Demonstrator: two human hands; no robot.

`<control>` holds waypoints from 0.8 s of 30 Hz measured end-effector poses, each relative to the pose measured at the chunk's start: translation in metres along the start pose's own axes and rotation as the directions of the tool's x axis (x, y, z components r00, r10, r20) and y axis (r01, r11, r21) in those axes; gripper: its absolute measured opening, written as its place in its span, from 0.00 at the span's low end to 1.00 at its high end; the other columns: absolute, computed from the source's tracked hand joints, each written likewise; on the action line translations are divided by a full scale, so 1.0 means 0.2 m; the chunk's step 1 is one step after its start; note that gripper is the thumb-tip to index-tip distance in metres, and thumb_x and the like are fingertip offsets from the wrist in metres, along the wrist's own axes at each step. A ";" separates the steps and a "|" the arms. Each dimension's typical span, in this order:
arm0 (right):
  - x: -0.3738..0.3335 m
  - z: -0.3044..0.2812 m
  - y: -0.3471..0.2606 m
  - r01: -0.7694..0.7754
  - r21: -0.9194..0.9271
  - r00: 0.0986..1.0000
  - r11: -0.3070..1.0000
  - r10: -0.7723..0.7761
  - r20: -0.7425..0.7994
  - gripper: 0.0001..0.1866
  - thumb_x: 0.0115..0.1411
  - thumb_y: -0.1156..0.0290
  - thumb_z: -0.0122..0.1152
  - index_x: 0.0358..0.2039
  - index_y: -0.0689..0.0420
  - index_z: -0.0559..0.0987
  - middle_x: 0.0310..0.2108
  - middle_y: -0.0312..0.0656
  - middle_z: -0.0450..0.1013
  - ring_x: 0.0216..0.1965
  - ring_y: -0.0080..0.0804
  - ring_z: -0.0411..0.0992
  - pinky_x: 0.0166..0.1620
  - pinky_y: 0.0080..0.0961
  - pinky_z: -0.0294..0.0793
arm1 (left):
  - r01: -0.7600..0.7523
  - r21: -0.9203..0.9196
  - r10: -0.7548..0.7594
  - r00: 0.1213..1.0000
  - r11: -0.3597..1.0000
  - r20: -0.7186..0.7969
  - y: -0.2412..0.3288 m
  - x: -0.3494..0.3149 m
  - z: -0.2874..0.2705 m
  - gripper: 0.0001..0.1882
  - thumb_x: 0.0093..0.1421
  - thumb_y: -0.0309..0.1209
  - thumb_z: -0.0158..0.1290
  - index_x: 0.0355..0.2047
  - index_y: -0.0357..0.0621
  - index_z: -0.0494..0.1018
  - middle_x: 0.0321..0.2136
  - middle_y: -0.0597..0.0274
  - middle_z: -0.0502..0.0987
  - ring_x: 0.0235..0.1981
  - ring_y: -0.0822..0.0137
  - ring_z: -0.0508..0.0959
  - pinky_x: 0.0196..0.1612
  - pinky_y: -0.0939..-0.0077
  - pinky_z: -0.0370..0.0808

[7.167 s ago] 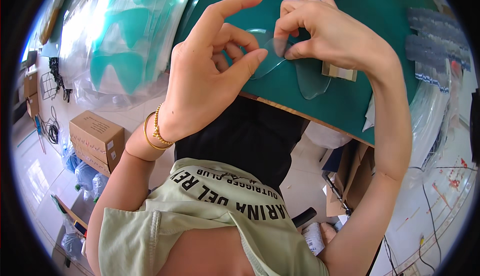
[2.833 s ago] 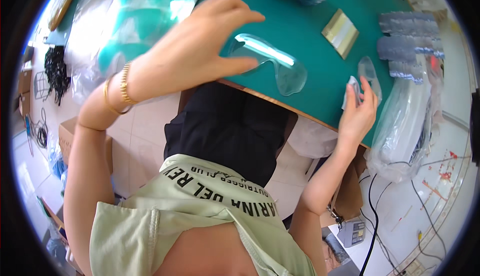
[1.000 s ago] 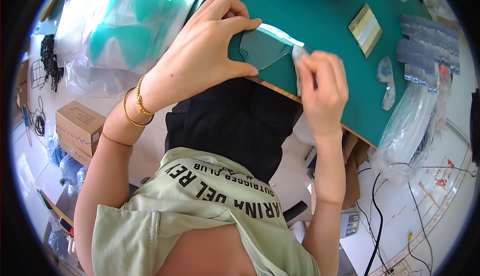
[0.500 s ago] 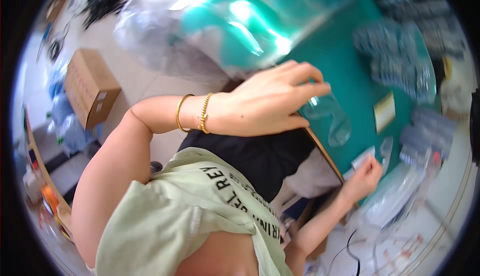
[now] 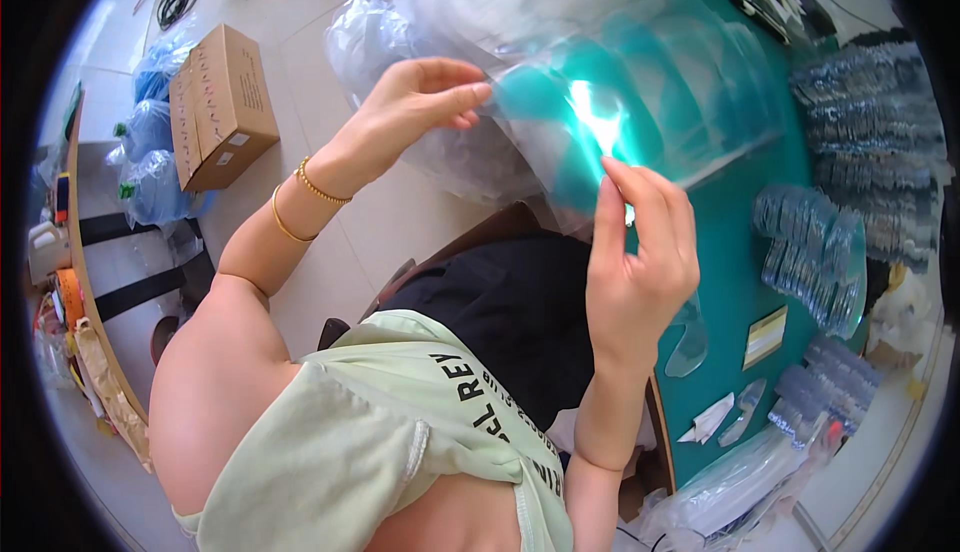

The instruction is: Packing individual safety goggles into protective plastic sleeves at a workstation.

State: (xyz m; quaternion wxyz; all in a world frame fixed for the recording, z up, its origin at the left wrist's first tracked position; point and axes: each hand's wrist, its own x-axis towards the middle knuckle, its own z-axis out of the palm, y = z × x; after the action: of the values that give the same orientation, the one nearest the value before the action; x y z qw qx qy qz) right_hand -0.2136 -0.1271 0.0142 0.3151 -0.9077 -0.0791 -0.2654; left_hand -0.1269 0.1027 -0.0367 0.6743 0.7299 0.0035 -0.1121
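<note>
A large clear plastic bag lies over the far part of the green tabletop, with clear rounded pieces showing through it and a strong glare on it. My left hand is closed in a pinch at the bag's near left edge. Thumb and forefinger of my right hand pinch the bag's film just below the glare. A clear insole-shaped piece lies on the table beside my right wrist, which partly hides it. Farther right are a white slip of paper and a smaller clear piece.
Stacks of clear insole-shaped pieces line the table's right side, near a cream-coloured card. Bundles of clear pieces sit by a long plastic bag. On the floor at left stands a cardboard box beside bagged plastic bottles.
My left hand has moved back from over the table's near edge to the bag's left edge. My right hand has left the white paper and come up to the bag. The view has shifted.
</note>
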 end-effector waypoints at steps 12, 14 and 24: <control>0.24 0.06 -0.12 -0.383 0.278 0.888 0.881 0.269 0.372 0.10 0.58 0.71 0.71 0.36 0.65 0.84 0.28 0.40 0.79 0.29 0.25 0.76 0.34 0.21 0.73 | 0.142 -0.569 0.147 0.890 0.810 0.432 0.06 0.01 0.12 0.06 0.67 0.27 0.58 0.41 0.37 0.77 0.34 0.65 0.79 0.33 0.77 0.78 0.38 0.83 0.78; 0.24 0.03 -0.09 -0.451 0.317 0.857 0.834 0.305 0.415 0.09 0.60 0.72 0.70 0.36 0.66 0.84 0.27 0.36 0.79 0.29 0.17 0.73 0.34 0.15 0.70 | 0.096 -0.479 0.148 0.882 0.873 0.448 0.07 0.02 0.13 0.06 0.66 0.28 0.58 0.40 0.37 0.77 0.33 0.66 0.79 0.33 0.78 0.78 0.37 0.84 0.77; 0.07 -0.43 0.12 -0.260 0.489 0.738 0.833 0.498 -0.456 0.08 0.66 0.74 0.62 0.37 0.67 0.82 0.31 0.39 0.78 0.30 0.18 0.71 0.34 0.12 0.70 | -0.137 -0.026 0.133 0.984 0.990 -0.122 -0.06 -0.06 0.11 0.10 0.64 0.31 0.60 0.41 0.35 0.79 0.31 0.68 0.77 0.30 0.77 0.75 0.36 0.83 0.74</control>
State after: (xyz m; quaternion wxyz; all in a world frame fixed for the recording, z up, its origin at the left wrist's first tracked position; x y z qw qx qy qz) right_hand -0.2316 -0.1989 0.0649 0.5478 -0.7008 0.1569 -0.4291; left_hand -0.1433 0.0836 -0.0476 0.6913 0.7222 -0.0034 -0.0219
